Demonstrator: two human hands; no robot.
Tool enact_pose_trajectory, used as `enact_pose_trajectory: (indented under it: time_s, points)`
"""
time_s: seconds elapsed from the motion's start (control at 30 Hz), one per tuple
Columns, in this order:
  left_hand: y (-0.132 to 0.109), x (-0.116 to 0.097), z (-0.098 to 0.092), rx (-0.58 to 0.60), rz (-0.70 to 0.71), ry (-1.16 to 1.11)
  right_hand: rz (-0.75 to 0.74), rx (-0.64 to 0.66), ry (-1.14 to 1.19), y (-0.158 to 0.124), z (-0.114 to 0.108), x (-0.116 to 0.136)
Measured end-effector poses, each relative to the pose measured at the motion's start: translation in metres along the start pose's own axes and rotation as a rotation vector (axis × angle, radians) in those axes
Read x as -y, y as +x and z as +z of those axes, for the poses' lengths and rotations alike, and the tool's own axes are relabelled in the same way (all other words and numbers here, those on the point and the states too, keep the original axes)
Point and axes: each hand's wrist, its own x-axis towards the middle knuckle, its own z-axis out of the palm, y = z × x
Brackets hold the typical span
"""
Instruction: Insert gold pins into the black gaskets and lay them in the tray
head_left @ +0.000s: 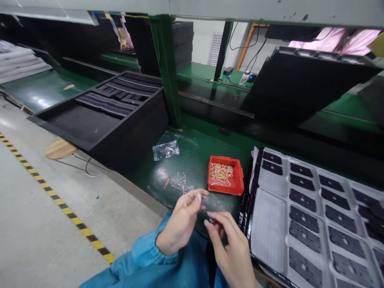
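My left hand (181, 222) is raised over the front edge of the green bench, its thumb and fingertips pinched together on something too small to name. My right hand (229, 244) hovers just right of it, fingers curled inward; I cannot make out anything in them. Just beyond the hands stands a small red tray (237, 182) holding a heap of thin copper-coloured pins (221, 173). A few tiny loose metal pieces (181, 183) lie on the bench to the tray's left. Blue sleeves cover both forearms.
A clear plastic tray (271, 224) of several dark flat parts sits at right. A small clear bag (166, 150) lies behind the loose pieces. A big black box (99, 116) with foam strips juts out at left. A green post (165, 68) rises behind. Floor with striped tape at left.
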Motion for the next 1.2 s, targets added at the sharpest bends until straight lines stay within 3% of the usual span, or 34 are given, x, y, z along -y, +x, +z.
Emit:
enact_pose_trajectory:
  time_s: [0.03,0.1,0.27,0.37,0.43,0.5,0.6,0.73,0.97,1.03,1.07,1.1,1.17,1.2]
  points:
    - [-0.007,-0.005,0.005,0.034,-0.099,-0.2,-0.018,-0.021,-0.019,0.003,0.003,0.003]
    - [-0.016,-0.013,0.013,0.075,-0.208,-0.391,-0.058,-0.033,-0.046,0.007,0.006,0.008]
    - [-0.021,-0.018,0.019,0.145,-0.245,-0.504,-0.008,-0.029,0.071,0.007,0.005,0.011]
    - [-0.016,-0.015,0.016,0.211,-0.246,-0.577,0.276,0.045,0.325,0.004,0.004,0.015]
    - [-0.012,-0.014,0.012,0.311,-0.273,-0.629,0.515,0.133,0.583,0.004,0.002,0.018]
    - [-0.009,-0.014,0.009,0.435,-0.312,-0.672,0.648,0.213,0.826,0.004,-0.001,0.021]
    - [-0.008,-0.015,0.007,0.554,-0.348,-0.704,0.676,0.297,1.063,0.005,-0.004,0.025]
    - [-0.008,-0.016,0.007,0.593,-0.368,-0.693,0.704,0.373,1.236,0.004,-0.006,0.027]
    - [-0.01,-0.018,0.007,0.628,-0.322,-0.6,0.695,0.283,1.254,0.002,-0.003,0.03]
    - [-0.013,-0.02,0.007,0.531,-0.253,-0.517,0.677,0.222,1.21,0.002,-0.002,0.029]
    - [-0.015,-0.02,0.008,0.408,-0.155,-0.446,0.669,0.189,1.175,0.001,-0.002,0.028]
    - [-0.017,-0.02,0.007,0.236,0.005,-0.351,0.663,0.156,1.13,0.0,-0.001,0.026]
    - [-0.022,-0.018,0.005,-0.149,0.463,-0.074,0.653,0.074,1.014,-0.002,0.0,0.022]
    - [-0.024,-0.017,0.004,-0.287,0.69,0.108,0.637,0.032,0.955,-0.003,0.001,0.019]
